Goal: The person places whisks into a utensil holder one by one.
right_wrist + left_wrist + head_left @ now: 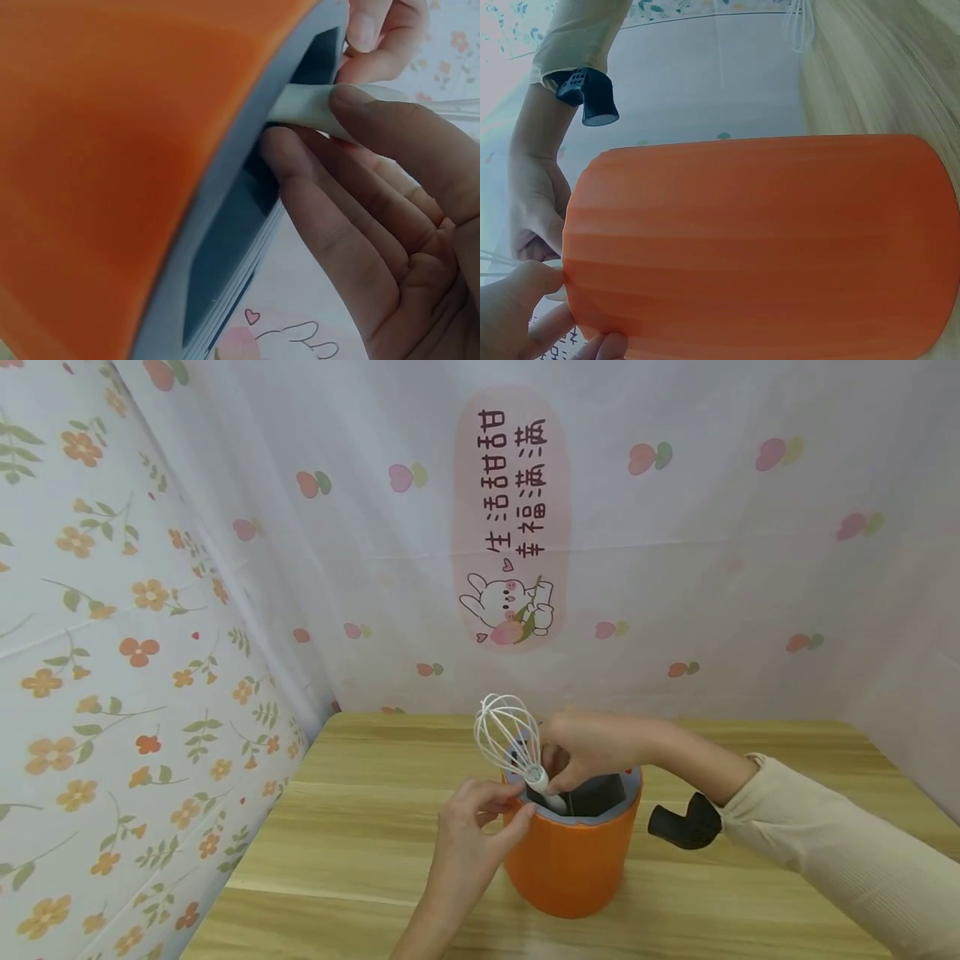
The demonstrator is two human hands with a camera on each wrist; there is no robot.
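Observation:
A white whisk (507, 735) leans in the opening of an orange utensil holder (570, 868), its wire loops up and to the left. My right hand (592, 743) pinches the whisk's handle (311, 109) just above the holder's grey rim (217, 172). The lower end of the handle is hidden inside. At the near left side of the rim, my left hand (468, 831) holds the holder's edge with thumb and bent fingers. In the left wrist view, fingertips (611, 346) touch the orange wall. Dark compartments show inside the holder.
The holder stands on a wooden table (360, 827). A black wrist-worn device (686, 822) sticks out by the right sleeve (847, 852). Behind hangs a pale printed curtain (360, 568), with a floral one (112, 693) at the left. A white cord (800, 26) shows in the left wrist view.

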